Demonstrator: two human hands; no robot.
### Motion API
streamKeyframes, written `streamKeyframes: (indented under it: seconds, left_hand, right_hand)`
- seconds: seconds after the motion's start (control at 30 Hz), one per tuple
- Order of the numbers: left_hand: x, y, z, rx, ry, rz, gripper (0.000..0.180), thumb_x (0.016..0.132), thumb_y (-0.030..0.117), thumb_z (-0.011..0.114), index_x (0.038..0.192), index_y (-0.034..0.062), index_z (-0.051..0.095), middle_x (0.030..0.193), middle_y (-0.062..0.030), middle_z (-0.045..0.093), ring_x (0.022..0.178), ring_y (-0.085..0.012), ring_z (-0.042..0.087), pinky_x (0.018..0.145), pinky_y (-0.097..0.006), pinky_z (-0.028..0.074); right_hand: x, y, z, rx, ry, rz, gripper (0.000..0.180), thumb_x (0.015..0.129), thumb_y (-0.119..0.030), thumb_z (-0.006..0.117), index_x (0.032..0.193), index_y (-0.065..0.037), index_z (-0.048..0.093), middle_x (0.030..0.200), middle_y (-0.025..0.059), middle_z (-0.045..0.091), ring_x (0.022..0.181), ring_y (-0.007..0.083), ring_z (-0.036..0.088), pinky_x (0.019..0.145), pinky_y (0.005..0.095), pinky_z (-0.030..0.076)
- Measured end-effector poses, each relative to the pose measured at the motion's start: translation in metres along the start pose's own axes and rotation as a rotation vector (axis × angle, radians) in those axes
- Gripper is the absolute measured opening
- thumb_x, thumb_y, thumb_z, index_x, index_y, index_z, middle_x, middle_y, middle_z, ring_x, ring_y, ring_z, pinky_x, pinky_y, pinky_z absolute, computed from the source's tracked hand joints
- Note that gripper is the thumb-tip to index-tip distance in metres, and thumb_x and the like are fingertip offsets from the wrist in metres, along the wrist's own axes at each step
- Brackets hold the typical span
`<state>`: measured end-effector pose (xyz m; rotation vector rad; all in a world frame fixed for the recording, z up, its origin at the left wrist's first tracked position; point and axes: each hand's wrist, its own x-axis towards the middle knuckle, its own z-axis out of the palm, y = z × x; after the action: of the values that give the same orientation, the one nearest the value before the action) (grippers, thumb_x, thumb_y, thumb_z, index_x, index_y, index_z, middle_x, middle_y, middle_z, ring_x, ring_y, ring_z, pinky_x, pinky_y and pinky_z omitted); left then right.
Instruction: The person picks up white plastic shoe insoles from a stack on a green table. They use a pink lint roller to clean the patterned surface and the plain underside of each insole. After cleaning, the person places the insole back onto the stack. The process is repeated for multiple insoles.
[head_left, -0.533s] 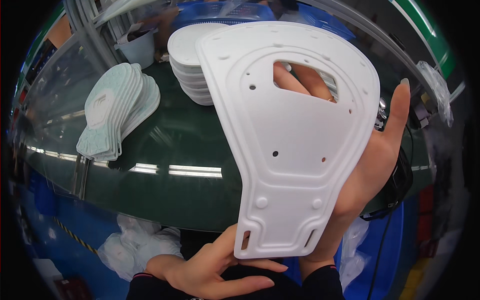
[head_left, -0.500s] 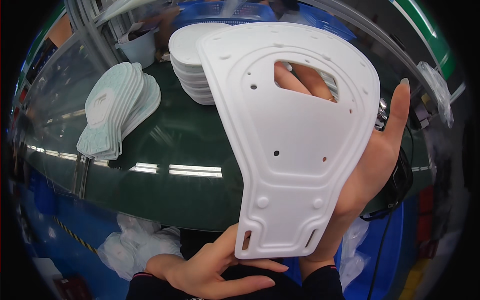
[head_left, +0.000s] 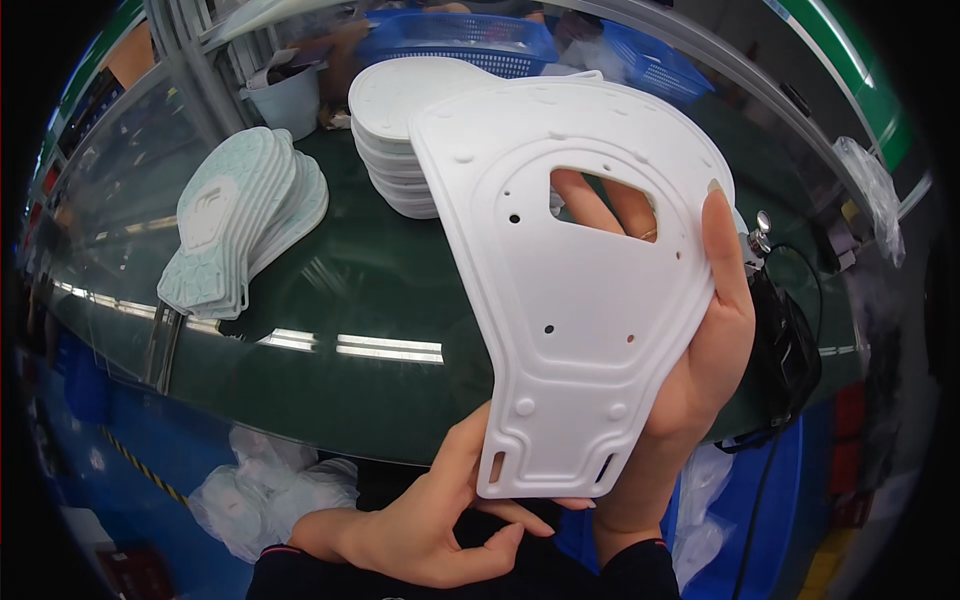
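Observation:
A large white moulded plastic panel (head_left: 590,290), wide and rounded at the top and narrow at the bottom, is tilted up in front of me. It has a cut-out window, several small holes and two slots at its narrow end. My right hand (head_left: 715,340) grips its right edge, thumb on the front; fingers behind it show through the window. My left hand (head_left: 425,525) holds the narrow end from below left, some fingers passing behind it and the thumb bent below the bottom edge. Behind its left side stands a stack of similar white panels (head_left: 395,105).
A pile of pale green patterned panels (head_left: 235,220) lies on the dark green table (head_left: 370,390) at left. Blue baskets (head_left: 460,40) and a pale blue pot (head_left: 285,105) stand at the back. A black cable and bag (head_left: 790,350) are at right; bagged pieces (head_left: 265,495) lie below left.
The panel's wide top has moved down and slightly left, tilting further back. My right thumb has come from sticking out onto the panel's edge. My left thumb has bent inward.

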<state>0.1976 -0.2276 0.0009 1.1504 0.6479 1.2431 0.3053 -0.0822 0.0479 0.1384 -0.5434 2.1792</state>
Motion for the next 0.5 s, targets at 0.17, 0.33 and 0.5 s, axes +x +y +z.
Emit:
streamKeyframes:
  seconds: [0.17, 0.33, 0.5]
  left_hand:
    - [0.0, 0.005, -0.008, 1.023, 0.197, 0.469, 0.044, 0.062, -0.004, 0.066, 0.106, -0.0002, 0.06, 0.078, -0.0116, 0.063, 0.068, -0.0227, 0.064, 0.062, -0.025, 0.052]
    - [-0.009, 0.021, -0.027, 1.289, 0.392, 0.646, 0.04, 0.058, 0.01, 0.069, 0.098, 0.0103, 0.067, 0.068, -0.0001, 0.056, 0.062, -0.0156, 0.056, 0.057, -0.024, 0.05]
    - [0.01, 0.032, -0.045, 1.316, 0.702, 0.695, 0.021, 0.061, 0.019, 0.074, 0.079, 0.0092, 0.068, 0.11, -0.017, 0.048, 0.104, -0.0308, 0.048, 0.09, -0.04, 0.037]
  right_hand:
    - [-0.002, 0.002, -0.003, -0.056, 0.076, -0.032, 0.054, 0.09, -0.027, 0.039, 0.132, 0.004, 0.025, 0.136, 0.0242, 0.027, 0.13, 0.0332, 0.022, 0.098, 0.0494, 0.034]
    - [-0.025, 0.012, -0.036, -0.209, 0.336, -0.004, 0.046, 0.074, -0.007, 0.041, 0.12, 0.0, 0.042, 0.116, 0.0155, 0.05, 0.114, 0.0274, 0.044, 0.096, 0.0544, 0.034]
    - [-0.046, 0.035, -0.049, -0.145, 0.368, 0.085, 0.057, 0.071, -0.008, 0.043, 0.127, -0.004, 0.035, 0.124, 0.015, 0.042, 0.112, 0.032, 0.044, 0.096, 0.0507, 0.033]
